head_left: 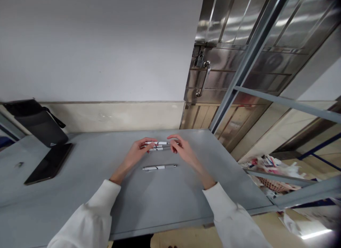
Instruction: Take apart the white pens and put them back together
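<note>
- No text, number or brand can be read anywhere.
- The pens (159,145) held at the far side of the worktop (165,198) carry dark markings, too small to make out.
- The black pouch (39,122) bears a small pale mark, illegible.

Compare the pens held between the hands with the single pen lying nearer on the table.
The held pens are a small bundle, gripped at their ends by the left hand and right hand; the single pen is alone and untouched. The held pens are farther from the person; the single pen rests flat on the grey table, nearer. All look white with dark markings and lie roughly sideways.
</note>
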Available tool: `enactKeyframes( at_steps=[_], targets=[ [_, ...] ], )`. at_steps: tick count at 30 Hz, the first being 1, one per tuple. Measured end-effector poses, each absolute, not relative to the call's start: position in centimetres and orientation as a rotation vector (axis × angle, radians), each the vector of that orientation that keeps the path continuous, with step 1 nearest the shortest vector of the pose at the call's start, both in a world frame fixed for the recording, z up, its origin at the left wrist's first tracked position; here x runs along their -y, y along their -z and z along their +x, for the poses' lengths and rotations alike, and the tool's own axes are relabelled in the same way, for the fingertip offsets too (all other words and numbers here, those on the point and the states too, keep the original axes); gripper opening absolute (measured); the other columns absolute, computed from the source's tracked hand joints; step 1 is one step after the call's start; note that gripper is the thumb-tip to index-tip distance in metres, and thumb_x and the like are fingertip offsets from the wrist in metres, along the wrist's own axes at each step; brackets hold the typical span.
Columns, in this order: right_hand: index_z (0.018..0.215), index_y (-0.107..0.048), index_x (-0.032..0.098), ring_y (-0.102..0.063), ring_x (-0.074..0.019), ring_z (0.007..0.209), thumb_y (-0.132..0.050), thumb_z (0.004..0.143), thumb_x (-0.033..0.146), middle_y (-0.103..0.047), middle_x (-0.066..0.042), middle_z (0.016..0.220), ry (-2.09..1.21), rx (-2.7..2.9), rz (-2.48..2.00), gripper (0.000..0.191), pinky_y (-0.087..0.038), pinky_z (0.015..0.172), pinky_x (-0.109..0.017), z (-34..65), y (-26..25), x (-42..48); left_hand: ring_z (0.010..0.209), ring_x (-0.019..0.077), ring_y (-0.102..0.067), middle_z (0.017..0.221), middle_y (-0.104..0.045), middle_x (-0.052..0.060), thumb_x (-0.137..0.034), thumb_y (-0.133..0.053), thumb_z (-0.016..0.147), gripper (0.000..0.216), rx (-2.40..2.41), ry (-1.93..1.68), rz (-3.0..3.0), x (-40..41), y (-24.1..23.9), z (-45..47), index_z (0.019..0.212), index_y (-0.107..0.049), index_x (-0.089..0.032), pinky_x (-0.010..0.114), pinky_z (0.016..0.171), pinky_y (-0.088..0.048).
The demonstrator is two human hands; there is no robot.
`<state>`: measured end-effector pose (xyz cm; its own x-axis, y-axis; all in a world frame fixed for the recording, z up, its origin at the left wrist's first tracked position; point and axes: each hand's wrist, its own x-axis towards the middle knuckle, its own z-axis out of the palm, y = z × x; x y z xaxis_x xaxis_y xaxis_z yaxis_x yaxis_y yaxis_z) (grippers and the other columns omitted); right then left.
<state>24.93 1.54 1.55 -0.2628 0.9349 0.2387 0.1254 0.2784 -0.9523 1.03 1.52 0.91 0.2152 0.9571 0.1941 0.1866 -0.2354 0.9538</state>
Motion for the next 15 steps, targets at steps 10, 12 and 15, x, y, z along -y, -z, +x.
enactKeyframes(
  at_steps=[10, 12, 15],
  targets=[
    [0.109, -0.065, 0.023, -0.051, -0.0157, 0.059, -0.055, 0.095, 0.055, -0.053, 0.004, 0.061, -1.12, 1.602, -1.027, 0.037, -0.04, 0.06, -0.029, 25.0, -1.73, -1.47, 0.086, 0.0225, -0.071, 0.105, -0.08, 0.009, -0.049, -0.07, 0.089, 0.038, -1.074, -1.098, 1.63, -1.47, -0.89, 1.16, 0.112, -0.077, -0.02, 0.031, 0.071, -0.052],
    [0.106, -0.066, 0.023, -0.053, -0.0159, 0.061, -0.056, 0.094, 0.056, -0.055, 0.004, 0.064, -1.107, 1.593, -1.026, 0.036, -0.041, 0.061, -0.029, 24.97, -1.82, -1.43, 0.086, 0.0226, -0.07, 0.104, -0.08, 0.009, -0.049, -0.07, 0.09, 0.038, -1.079, -1.093, 1.626, -1.39, -0.98, 1.21, 0.112, -0.077, -0.02, 0.031, 0.071, -0.052],
    [0.107, -0.065, 0.024, -0.056, -0.0163, 0.069, -0.064, 0.089, 0.05, -0.058, 0.003, 0.072, -1.07, 1.604, -0.967, 0.032, -0.044, 0.067, -0.029, 24.91, -1.98, -1.36, 0.088, 0.0232, -0.07, 0.105, -0.08, 0.009, -0.049, -0.07, 0.089, 0.037, -1.086, -1.103, 1.629, -1.32, -1.08, 1.28, 0.111, -0.077, -0.02, 0.031, 0.071, -0.052]
  ],
)
